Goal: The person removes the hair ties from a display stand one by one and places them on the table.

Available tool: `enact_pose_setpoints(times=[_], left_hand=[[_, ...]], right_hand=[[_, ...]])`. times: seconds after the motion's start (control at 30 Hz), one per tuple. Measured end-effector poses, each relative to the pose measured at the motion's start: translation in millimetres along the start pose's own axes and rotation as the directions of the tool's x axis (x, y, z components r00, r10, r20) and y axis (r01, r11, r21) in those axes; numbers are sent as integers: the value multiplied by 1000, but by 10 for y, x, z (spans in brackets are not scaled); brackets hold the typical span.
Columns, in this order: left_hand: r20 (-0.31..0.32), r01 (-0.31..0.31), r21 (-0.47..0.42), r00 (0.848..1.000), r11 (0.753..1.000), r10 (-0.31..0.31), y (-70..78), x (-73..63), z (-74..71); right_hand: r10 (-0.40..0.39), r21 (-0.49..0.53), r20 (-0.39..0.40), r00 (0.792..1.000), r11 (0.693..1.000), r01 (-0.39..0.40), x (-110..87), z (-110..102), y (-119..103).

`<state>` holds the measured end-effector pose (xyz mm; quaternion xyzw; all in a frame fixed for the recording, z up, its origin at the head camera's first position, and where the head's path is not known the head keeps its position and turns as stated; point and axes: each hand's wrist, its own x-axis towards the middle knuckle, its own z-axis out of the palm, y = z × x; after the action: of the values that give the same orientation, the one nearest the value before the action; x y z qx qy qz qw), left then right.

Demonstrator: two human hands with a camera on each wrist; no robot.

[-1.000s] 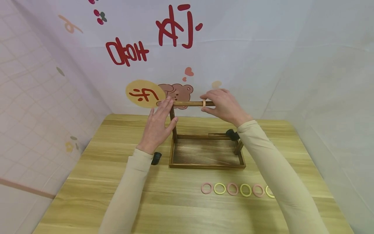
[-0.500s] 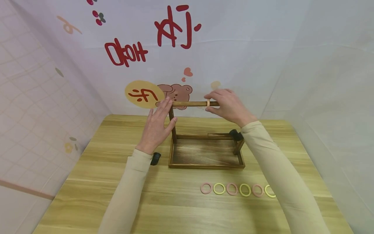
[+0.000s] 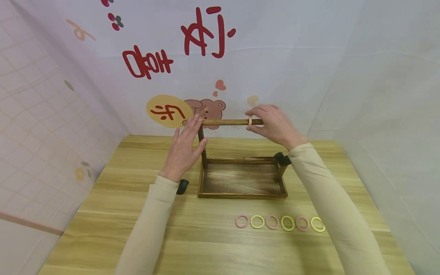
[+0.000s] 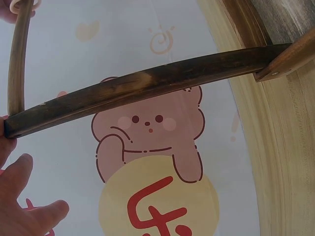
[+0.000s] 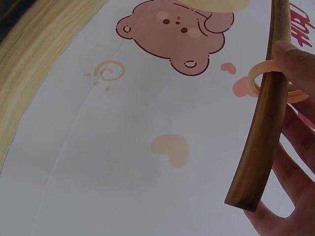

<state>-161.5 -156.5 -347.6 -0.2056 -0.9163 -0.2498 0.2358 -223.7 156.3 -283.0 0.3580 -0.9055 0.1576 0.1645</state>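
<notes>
My right hand (image 3: 275, 126) pinches a pale orange ring (image 3: 250, 120) between thumb and fingers. The ring encircles the horizontal wooden bar (image 3: 223, 122) of a dark wooden stand (image 3: 242, 196). In the right wrist view the ring (image 5: 263, 68) sits around the bar (image 5: 266, 142), some way in from its free end. My left hand (image 3: 182, 152), fingers straight, rests at the bar's left end, where it meets the upright post (image 3: 203, 149). In the left wrist view, fingertips of the left hand (image 4: 29, 206) touch the post's top corner.
A row of pink rings (image 3: 242, 227) and yellow rings (image 3: 257, 228) lies on the wooden table (image 3: 192, 236) in front of the stand. A short post (image 3: 280, 173) rises at the base's right side. Black devices (image 3: 183, 187) show at both wrists. A printed white cloth (image 3: 292, 68) hangs behind.
My right hand has slid the pale orange ring rightward along the bar, towards its free end. The left hand has stayed in place on the stand.
</notes>
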Motion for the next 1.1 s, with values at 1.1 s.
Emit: enact_pose_setpoints(times=[1.1], left_hand=[[6, -3, -3, 1000, 1000, 3, 1, 0, 1]], right_hand=[[24, 3, -32, 999, 1000, -24, -200, -108, 218]])
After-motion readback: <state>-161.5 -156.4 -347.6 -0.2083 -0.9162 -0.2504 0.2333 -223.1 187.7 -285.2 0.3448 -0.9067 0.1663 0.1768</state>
